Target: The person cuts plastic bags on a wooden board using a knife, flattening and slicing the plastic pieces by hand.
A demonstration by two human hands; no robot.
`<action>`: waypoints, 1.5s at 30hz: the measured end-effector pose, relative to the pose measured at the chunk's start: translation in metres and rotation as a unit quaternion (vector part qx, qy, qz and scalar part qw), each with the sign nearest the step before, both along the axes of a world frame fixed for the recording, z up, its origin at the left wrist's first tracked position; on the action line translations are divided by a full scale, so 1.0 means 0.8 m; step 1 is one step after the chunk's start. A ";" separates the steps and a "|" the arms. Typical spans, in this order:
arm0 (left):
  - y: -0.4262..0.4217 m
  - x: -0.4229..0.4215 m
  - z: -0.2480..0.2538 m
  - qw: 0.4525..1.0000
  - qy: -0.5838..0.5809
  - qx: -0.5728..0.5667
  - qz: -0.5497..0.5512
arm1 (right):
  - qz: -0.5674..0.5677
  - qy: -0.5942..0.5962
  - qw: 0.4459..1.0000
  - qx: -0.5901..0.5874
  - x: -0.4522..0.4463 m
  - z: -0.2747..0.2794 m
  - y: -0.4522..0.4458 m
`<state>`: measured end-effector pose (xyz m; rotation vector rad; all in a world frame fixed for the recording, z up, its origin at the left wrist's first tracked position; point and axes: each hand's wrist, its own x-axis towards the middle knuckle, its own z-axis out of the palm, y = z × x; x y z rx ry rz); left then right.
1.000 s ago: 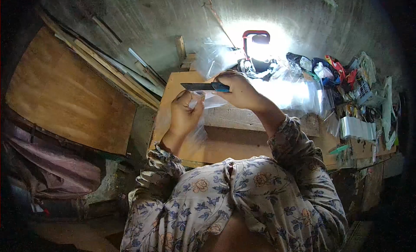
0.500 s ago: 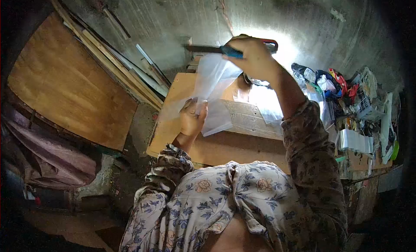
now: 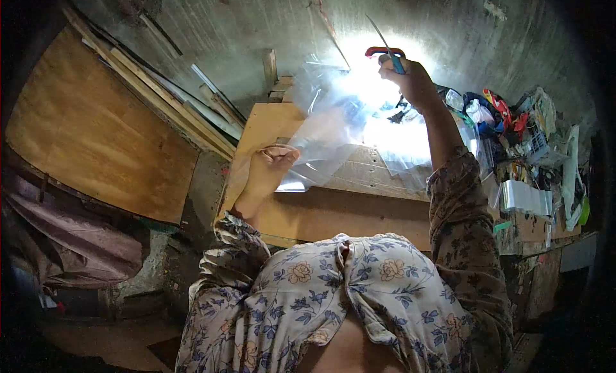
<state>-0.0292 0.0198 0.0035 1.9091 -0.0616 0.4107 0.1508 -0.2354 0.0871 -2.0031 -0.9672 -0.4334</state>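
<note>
My right hand (image 3: 410, 81) is raised at the back right, closed round the blue handle of a knife (image 3: 395, 61) whose dark blade points up and left. My left hand (image 3: 273, 171) is over the left part of the wooden table (image 3: 256, 126), its fingers curled together on clear plastic sheeting (image 3: 321, 138). The sheeting spreads to the right of that hand, over the table top. Glare from the lamp hides some of its far edge.
Behind my right hand a lamp with a red handle (image 3: 378, 51) glows. Several bags and cloths (image 3: 484, 113), a grey basket (image 3: 542, 148) and a stack of clear plastic (image 3: 526, 197) are at the right. Wooden boards (image 3: 102, 129) lean at the left.
My right hand with the knife has moved up and to the right, away from my left hand, and the blade has turned upward. The plastic now lies lower, spread to the right.
</note>
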 end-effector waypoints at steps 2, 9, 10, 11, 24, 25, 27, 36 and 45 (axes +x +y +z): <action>0.006 0.003 -0.005 0.996 0.085 0.003 0.030 | -0.061 0.027 0.998 -0.023 -0.010 -0.002 0.002; 0.019 0.014 -0.013 0.998 0.059 0.014 0.021 | -0.064 0.158 0.985 0.014 -0.007 -0.017 -0.005; 0.020 0.014 -0.013 0.998 0.060 0.014 0.021 | -0.072 0.184 0.980 0.003 -0.008 -0.019 -0.006; 0.022 0.015 -0.014 0.998 0.059 0.007 0.014 | -0.079 0.211 0.974 -0.008 -0.008 -0.021 -0.007; 0.040 0.038 -0.026 0.982 0.188 0.017 -0.021 | -0.061 0.294 0.951 0.073 0.002 -0.115 -0.019; 0.050 0.046 -0.034 0.975 0.216 0.003 -0.043 | -0.040 0.327 0.940 0.094 0.002 -0.134 -0.021; 0.068 0.061 -0.048 0.966 0.248 0.034 -0.062 | -0.001 0.192 0.981 0.003 0.019 -0.210 -0.025; 0.092 0.150 -0.167 0.884 0.345 0.287 -0.129 | -0.287 0.294 0.883 -0.226 -0.045 -0.307 0.020; 0.079 0.180 -0.161 0.799 0.307 0.488 -0.172 | -0.244 0.162 0.915 -0.278 -0.064 -0.329 0.009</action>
